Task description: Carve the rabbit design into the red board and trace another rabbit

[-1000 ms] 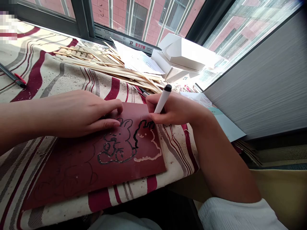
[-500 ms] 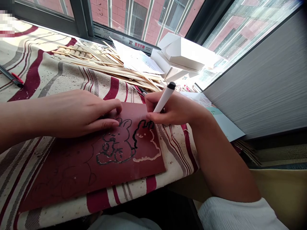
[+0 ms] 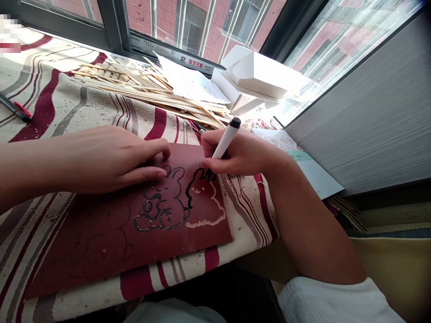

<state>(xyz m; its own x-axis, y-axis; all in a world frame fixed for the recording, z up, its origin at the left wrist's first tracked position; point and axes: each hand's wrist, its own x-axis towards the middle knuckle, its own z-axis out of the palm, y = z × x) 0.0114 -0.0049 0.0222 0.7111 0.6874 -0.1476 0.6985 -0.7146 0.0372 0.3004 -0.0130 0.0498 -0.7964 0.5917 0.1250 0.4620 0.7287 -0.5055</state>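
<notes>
A dark red board (image 3: 202,237) lies on the striped cloth, bearing cartoon animal outlines. One rabbit-like figure (image 3: 164,197) is lined in black. The figure to its right (image 3: 205,202) has black lines on its left and top, and a pale carved line along its right and bottom. My right hand (image 3: 235,152) grips a white marker (image 3: 226,139) with a black end; its tip is hidden behind my fingers at that figure's top. My left hand (image 3: 124,159) rests on the board's upper part, thumb and forefinger apart, holding nothing.
Thin wooden strips (image 3: 141,89) pile up by the window, with a white paper (image 3: 191,80) over them. White boxes (image 3: 256,76) stand at the back right. A pen (image 3: 15,107) lies at the far left. Crumbs dot the striped cloth (image 3: 107,112); a grey panel (image 3: 377,98) rises at right.
The marker and my right hand have shifted slightly left, with the marker's black end a little lower. My left hand and the board look nearly unmoved.
</notes>
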